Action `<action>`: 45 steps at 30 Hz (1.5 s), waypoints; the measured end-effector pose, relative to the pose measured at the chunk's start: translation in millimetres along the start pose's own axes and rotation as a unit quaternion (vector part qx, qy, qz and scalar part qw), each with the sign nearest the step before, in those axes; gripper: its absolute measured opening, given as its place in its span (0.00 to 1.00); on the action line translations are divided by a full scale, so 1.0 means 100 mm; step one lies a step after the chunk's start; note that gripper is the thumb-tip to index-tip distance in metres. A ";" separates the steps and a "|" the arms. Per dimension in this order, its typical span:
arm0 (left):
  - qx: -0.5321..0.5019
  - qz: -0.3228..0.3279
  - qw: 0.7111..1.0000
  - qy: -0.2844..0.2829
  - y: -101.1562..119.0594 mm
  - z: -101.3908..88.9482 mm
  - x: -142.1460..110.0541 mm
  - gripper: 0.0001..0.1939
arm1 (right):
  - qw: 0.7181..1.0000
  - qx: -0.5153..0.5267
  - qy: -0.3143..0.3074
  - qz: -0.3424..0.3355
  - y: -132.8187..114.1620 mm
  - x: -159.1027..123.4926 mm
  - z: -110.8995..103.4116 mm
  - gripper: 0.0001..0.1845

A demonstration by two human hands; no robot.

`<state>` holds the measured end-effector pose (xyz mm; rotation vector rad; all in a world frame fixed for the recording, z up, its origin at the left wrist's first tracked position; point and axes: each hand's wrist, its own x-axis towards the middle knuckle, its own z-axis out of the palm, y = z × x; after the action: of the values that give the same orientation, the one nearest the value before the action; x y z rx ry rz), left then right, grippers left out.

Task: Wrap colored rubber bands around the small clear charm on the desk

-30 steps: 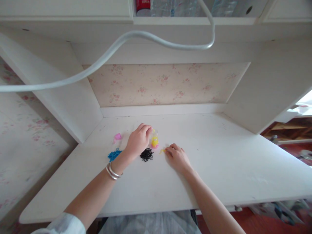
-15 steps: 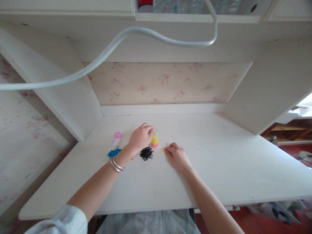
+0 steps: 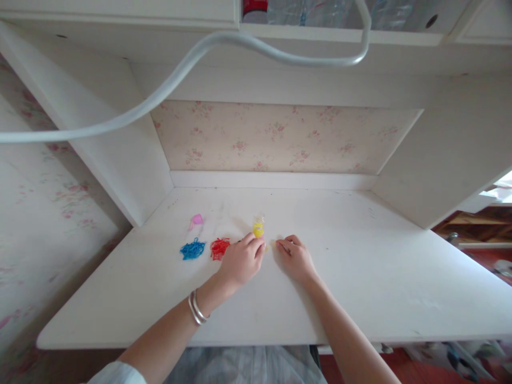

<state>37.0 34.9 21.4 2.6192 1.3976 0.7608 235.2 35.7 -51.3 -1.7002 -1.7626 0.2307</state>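
My left hand (image 3: pixel 245 257) is closed low over the table, its fingertips pinched together beside a few small yellow rubber bands (image 3: pixel 267 248). Whatever sits inside that pinch is too small to make out. Just across from it, my right hand (image 3: pixel 295 258) rests on the tabletop with thumb and finger pinched at a pale yellow band. Behind my left fingers lies a small clear container (image 3: pixel 258 226) of yellow bands, its pink end partly covered. Red rubber bands (image 3: pixel 220 248) are heaped by my left hand, which hides nearly all of the black pile.
A blue heap of rubber bands (image 3: pixel 192 249) and a small pink piece (image 3: pixel 197 219) lie on the left of the white table (image 3: pixel 372 277). White side panels and a papered back wall enclose it. A thick white cable (image 3: pixel 224 38) crosses overhead, under the shelf.
My left hand has come from the top of the clear container down toward me, uncovering the red heap and covering the black one. My right hand has hardly moved. The view has shifted slightly.
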 end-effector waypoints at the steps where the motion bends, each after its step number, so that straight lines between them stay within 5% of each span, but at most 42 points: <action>1: 0.013 -0.004 1.000 -0.020 0.01 0.06 -0.03 0.14 | 1.000 0.010 0.004 0.004 0.01 0.00 0.01 0.17; 6: 0.067 -0.029 0.994 -0.080 0.05 0.29 -0.07 0.12 | 0.998 0.063 0.022 0.019 0.06 0.02 0.02 0.17; 13: 0.059 -0.052 0.991 -0.106 0.14 0.37 -0.03 0.13 | 0.993 0.110 0.034 0.035 0.04 0.02 0.01 0.21; 30: -0.216 -0.066 0.974 0.017 0.10 0.42 -0.01 0.14 | 0.971 0.237 0.003 0.024 -0.25 -0.09 -0.04 0.20; 45: -0.259 -0.085 0.961 0.036 0.05 0.42 -0.01 0.16 | 0.975 0.220 -0.030 0.004 -0.26 -0.09 -0.08 0.19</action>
<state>59.7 37.6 -14.5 2.0653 1.2116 1.0396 218.2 20.9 -33.8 -1.3908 -1.5995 0.6322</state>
